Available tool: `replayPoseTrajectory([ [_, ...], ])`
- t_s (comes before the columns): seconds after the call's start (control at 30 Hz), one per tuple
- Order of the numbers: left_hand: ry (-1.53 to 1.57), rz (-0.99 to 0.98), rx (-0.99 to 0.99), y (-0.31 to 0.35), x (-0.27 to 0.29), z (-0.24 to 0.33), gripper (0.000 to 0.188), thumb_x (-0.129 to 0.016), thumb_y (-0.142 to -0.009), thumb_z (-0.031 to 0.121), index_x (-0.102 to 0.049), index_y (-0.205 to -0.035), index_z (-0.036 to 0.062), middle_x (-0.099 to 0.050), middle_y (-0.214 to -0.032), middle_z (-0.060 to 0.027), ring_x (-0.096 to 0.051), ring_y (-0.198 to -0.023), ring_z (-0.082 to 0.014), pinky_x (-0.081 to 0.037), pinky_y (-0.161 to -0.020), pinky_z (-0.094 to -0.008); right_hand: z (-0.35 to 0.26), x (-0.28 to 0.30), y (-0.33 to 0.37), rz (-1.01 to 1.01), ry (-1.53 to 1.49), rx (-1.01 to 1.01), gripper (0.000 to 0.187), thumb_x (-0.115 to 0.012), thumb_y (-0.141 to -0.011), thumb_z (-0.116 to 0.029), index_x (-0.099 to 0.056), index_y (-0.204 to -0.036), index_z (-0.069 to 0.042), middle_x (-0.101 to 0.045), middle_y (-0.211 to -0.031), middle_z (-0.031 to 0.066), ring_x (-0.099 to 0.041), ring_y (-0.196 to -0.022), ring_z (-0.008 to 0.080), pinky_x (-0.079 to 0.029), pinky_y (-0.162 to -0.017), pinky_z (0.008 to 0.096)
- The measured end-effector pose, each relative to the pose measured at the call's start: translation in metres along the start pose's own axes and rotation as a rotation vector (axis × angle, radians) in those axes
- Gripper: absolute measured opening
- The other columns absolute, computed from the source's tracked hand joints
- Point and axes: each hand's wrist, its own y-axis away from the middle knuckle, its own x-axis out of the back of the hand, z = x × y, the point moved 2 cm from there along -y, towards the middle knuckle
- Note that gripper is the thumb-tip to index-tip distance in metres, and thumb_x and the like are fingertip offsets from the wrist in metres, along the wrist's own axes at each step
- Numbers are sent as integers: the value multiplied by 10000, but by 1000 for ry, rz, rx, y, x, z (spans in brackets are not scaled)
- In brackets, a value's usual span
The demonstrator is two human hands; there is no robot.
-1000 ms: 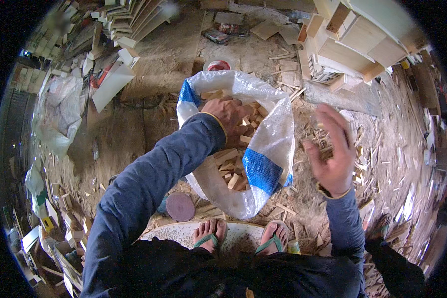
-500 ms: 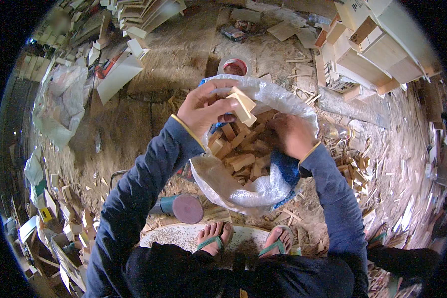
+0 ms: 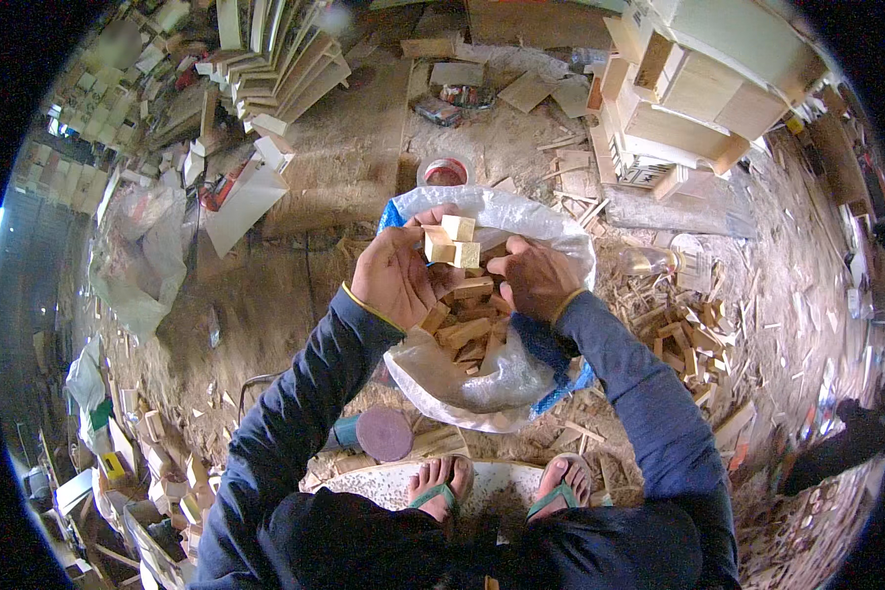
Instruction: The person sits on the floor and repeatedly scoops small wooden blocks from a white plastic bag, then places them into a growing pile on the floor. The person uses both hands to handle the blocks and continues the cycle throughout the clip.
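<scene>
Left hand (image 3: 393, 270) has pale blocks (image 3: 441, 245) pinched in its fingers; right hand (image 3: 536, 278)'s just right of them, fingers curled, can't tell if gripping.

Wd boxes (image 3: 708, 88), rnd disc (image 3: 384, 434), clr plastic (image 3: 140, 258)

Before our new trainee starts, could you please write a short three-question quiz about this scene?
1. Which hand holds the pale wooden blocks?
2. True or false: the mouth of the white-and-blue sack is closed.
3. Fill in the colour: the sandal straps are ____.

Key:
1. The left hand.
2. False; it is open, showing wood pieces inside.
3. Green.
</scene>
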Motion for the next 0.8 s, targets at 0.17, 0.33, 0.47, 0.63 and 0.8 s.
replayPoseTrajectory([
  [0.17,-60,65,-69,2,-7,-7,391,-447,-959,239,-499,-1307,67,-633,-1186,-129,-667,-981,-269,-598,-822,-387,14,3,-15,-163,-24,84,283,-740,-727,-177,-692,-999,-114,-613,-935,151,-650,-888,371,-539,-768,461],
  [0.33,-83,128,-189,13,-5,1,405,-485,-959,255,-507,-1315,63,-623,-1200,-134,-646,-1000,-247,-583,-851,-375,24,-2,-10,-99,-139,90,318,-752,-714,-182,-658,-987,-48,-615,-915,140,-648,-873,347,-539,-763,431],
  [0.47,-112,173,-236,18,3,10,443,-525,-953,276,-510,-1338,56,-603,-1206,-131,-623,-1029,-233,-573,-860,-369,24,13,3,22,-312,118,263,-751,-762,-136,-647,-983,-38,-649,-906,127,-671,-854,302,-544,-771,367],
  [0.63,-203,333,-276,21,8,9,452,-563,-950,252,-503,-1354,59,-584,-1174,-94,-601,-1023,-219,-571,-826,-361,28,37,26,171,-482,14,279,-721,-794,-73,-607,-1048,-76,-690,-926,129,-695,-888,299,-545,-790,373],
  [0.8,-205,458,-246,13,11,0,429,-582,-954,236,-511,-1348,80,-589,-1148,-76,-594,-1003,-210,-567,-817,-377,33,31,36,233,-557,97,464,-715,-786,-33,-612,-1233,-99,-714,-1064,127,-691,-1000,294,-529,-880,374],
])
